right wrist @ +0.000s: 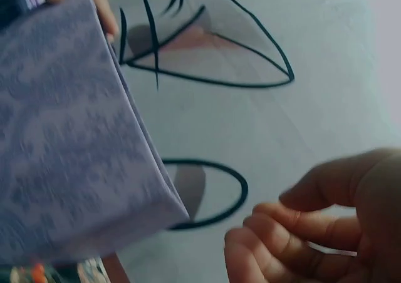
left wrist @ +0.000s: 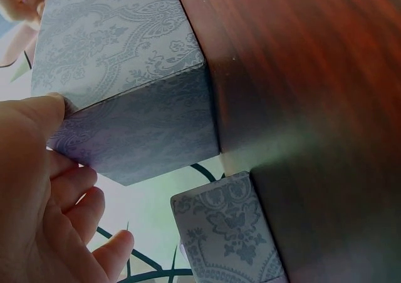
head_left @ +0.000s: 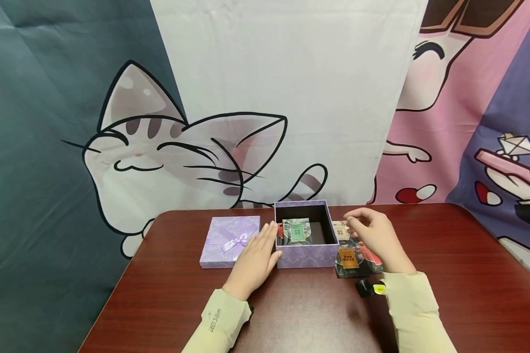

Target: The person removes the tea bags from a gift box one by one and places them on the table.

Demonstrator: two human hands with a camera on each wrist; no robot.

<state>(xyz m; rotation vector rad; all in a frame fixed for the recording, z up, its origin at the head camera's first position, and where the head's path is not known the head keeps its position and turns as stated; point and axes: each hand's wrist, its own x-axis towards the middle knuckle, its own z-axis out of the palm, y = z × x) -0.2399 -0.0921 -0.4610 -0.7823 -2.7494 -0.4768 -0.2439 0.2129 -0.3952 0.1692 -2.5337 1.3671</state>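
A lilac patterned box (head_left: 306, 256) stands lidless on the table, its dark inside facing up. Inside, toward the left, lies a flat packet with a green label (head_left: 297, 232), and a bit of red shows beside it. My left hand (head_left: 257, 255) rests along the box's left side with fingers extended and the thumb at the front corner. My right hand (head_left: 377, 238), fingers loosely bent and nothing between them, hovers right of the box. Below it lie several flat packets, one with an orange label (head_left: 348, 258), one with a cream label (head_left: 341, 232) and a red one (head_left: 369, 255) partly hidden.
The matching lilac lid (head_left: 221, 240) with a ribbon bow lies left of the box. A small black object with a yellow label (head_left: 371, 288) shows by my right wrist. Behind the brown table (head_left: 309, 309) hangs a cartoon cat backdrop (head_left: 265, 73).
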